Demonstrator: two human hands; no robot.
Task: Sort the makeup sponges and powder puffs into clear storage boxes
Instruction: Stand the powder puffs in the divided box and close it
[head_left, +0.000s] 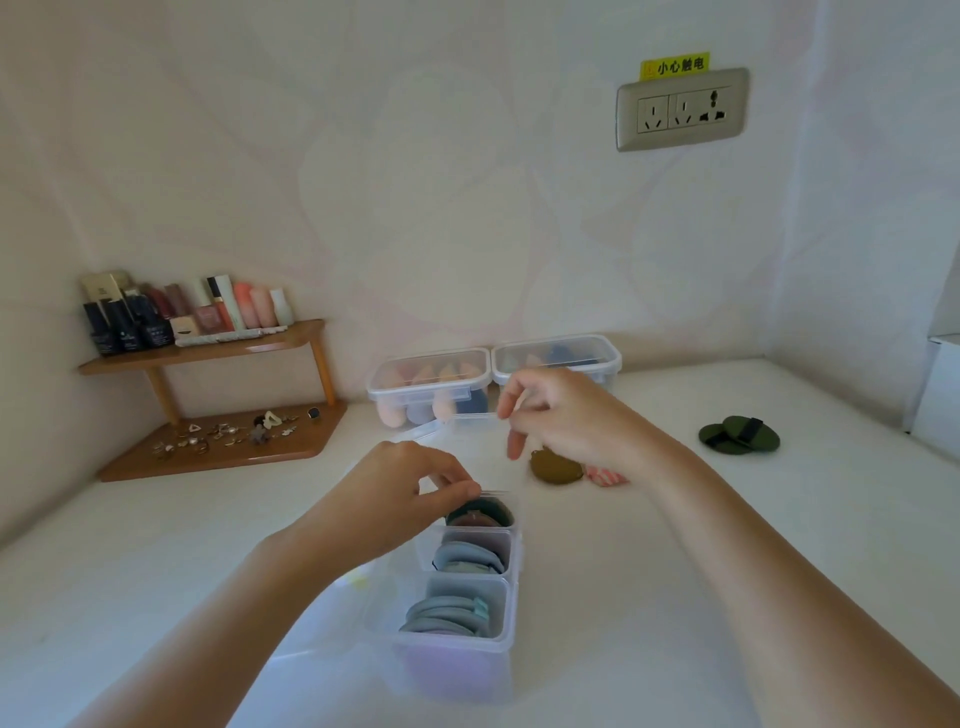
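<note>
Above the divided box (457, 613) — both hands (410, 488) pinch a blurred clear lid (462, 441).

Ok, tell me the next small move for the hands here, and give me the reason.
Probably lower the clear lid onto the divided box and press it shut. The left hand and right hand pinch the lid at opposite edges just above the box, whose three compartments already hold puffs. The brown puff and green puffs remain loose on the table.
</note>
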